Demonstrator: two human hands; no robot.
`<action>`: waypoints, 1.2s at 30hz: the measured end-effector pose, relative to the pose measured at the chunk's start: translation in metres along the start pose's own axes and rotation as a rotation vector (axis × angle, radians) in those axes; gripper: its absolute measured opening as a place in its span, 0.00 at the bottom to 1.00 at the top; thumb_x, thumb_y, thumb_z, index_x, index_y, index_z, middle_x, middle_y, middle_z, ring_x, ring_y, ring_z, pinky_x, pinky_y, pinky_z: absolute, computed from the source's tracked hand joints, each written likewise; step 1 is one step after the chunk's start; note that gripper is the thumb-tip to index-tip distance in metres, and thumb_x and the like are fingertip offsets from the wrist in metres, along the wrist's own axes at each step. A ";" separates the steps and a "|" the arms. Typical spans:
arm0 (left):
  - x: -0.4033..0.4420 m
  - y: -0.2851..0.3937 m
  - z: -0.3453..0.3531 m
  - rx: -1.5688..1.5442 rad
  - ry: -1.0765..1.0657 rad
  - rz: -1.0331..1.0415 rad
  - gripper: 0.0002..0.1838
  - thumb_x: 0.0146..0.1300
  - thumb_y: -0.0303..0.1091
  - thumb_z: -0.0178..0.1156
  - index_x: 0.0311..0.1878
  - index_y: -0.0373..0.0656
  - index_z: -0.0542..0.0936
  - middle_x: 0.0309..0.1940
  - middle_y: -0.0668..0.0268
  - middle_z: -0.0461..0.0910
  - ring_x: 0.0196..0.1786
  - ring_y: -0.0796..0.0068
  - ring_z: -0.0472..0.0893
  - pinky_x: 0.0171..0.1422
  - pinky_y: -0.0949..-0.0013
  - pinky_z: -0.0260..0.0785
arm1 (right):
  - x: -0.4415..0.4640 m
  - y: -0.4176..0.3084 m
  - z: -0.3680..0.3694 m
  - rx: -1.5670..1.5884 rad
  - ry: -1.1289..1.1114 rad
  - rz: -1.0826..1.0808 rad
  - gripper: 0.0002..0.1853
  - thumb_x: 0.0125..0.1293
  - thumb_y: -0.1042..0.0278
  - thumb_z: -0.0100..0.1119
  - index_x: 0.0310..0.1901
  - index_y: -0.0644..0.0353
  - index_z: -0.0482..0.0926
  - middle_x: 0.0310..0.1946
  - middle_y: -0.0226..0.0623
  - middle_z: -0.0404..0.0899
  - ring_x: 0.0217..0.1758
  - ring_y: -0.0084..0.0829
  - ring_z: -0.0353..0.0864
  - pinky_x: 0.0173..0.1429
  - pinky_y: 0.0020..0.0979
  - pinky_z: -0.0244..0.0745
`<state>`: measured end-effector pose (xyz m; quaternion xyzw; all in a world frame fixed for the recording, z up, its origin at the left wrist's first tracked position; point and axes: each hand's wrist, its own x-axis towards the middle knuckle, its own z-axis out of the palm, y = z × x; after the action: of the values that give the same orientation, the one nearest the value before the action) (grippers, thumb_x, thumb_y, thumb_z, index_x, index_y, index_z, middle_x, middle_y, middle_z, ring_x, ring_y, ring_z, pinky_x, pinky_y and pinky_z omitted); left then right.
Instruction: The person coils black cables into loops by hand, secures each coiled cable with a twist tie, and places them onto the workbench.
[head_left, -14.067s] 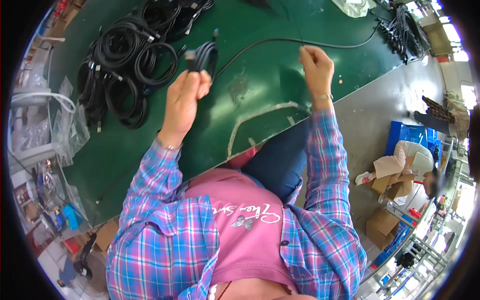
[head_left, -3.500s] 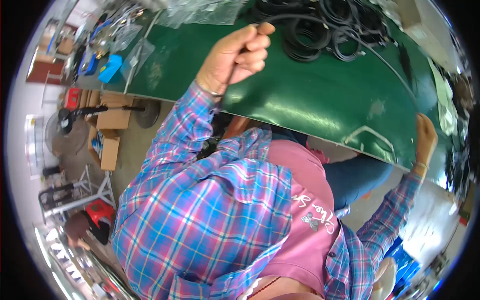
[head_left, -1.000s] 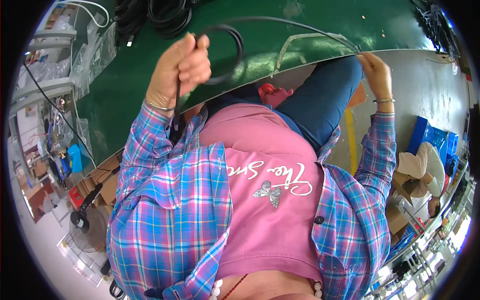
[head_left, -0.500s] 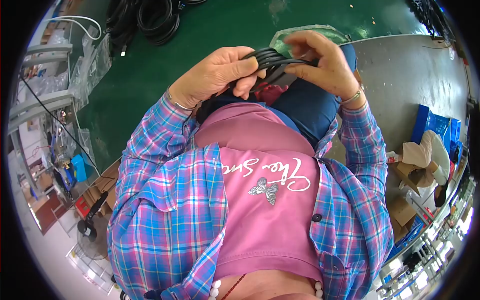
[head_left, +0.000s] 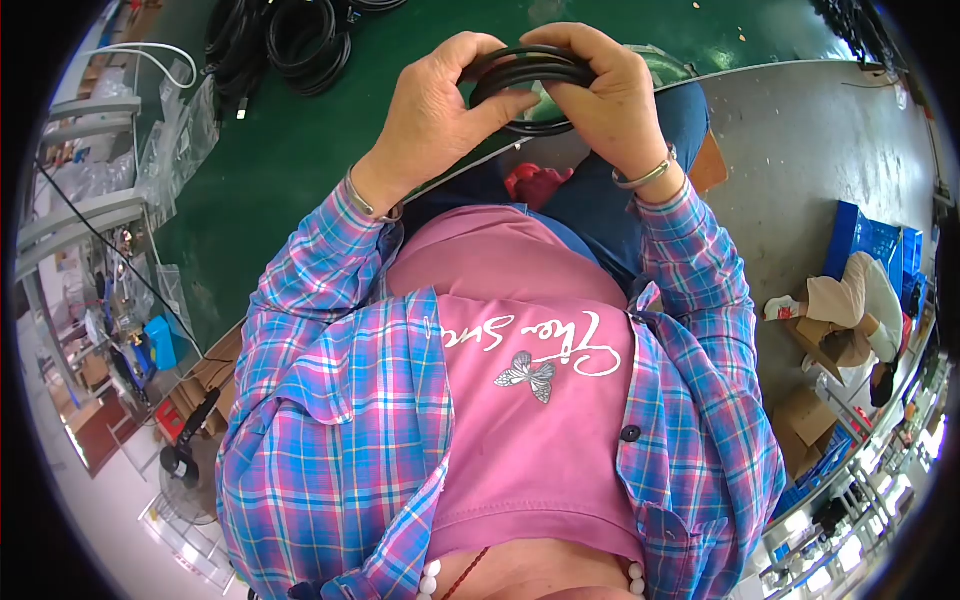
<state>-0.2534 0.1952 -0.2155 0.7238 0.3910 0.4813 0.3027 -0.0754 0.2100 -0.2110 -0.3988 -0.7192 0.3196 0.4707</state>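
Note:
A coil of black cable (head_left: 535, 72) is held up in front of me, its several loops forming a rounded ring. My left hand (head_left: 435, 105) grips the coil's left side, with the thumb reaching across inside the loops. On the other side, my right hand (head_left: 610, 95) is closed round the loops, its fingers partly hidden behind the cable. Both hands are above my lap at the edge of the green table (head_left: 260, 170). No cable ends can be made out on the coil.
More black cable coils (head_left: 310, 50) lie on the table at the upper left, near a white plug (head_left: 242, 108). Clear plastic bags (head_left: 180, 140) hang by a rack at left. Right, another person (head_left: 860, 300) is beside blue crates (head_left: 850, 235) and cardboard boxes (head_left: 805, 420).
Both hands have moved up and slightly left. The cable, bunched and stretched before, now shows as a rounded coil. My right hand's raised fingers have closed onto it.

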 end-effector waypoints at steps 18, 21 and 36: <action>0.012 0.036 0.006 -0.354 -0.075 -0.202 0.21 0.71 0.47 0.50 0.47 0.34 0.76 0.24 0.70 0.74 0.29 0.83 0.74 0.35 0.76 0.68 | 0.029 -0.013 -0.035 -0.481 -0.157 -0.337 0.22 0.46 0.71 0.65 0.46 0.48 0.79 0.27 0.37 0.81 0.30 0.42 0.80 0.32 0.36 0.74; 0.025 0.046 -0.004 -0.347 -0.264 -0.279 0.24 0.74 0.48 0.42 0.41 0.34 0.77 0.20 0.70 0.72 0.24 0.84 0.72 0.32 0.79 0.66 | 0.035 -0.031 -0.035 -0.747 -0.244 -0.404 0.24 0.45 0.70 0.65 0.49 0.46 0.77 0.24 0.36 0.81 0.30 0.41 0.82 0.32 0.37 0.74; 0.034 0.068 -0.002 -0.896 -0.411 -0.722 0.26 0.74 0.51 0.40 0.41 0.34 0.76 0.23 0.64 0.78 0.24 0.78 0.76 0.38 0.74 0.73 | 0.048 -0.050 -0.051 -0.777 -0.307 -0.510 0.22 0.45 0.61 0.67 0.43 0.56 0.72 0.17 0.33 0.75 0.24 0.39 0.80 0.28 0.36 0.72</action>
<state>-0.2285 0.1897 -0.1443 0.4257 0.3047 0.3164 0.7911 -0.0534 0.2329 -0.1312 -0.3043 -0.9211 -0.0426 0.2389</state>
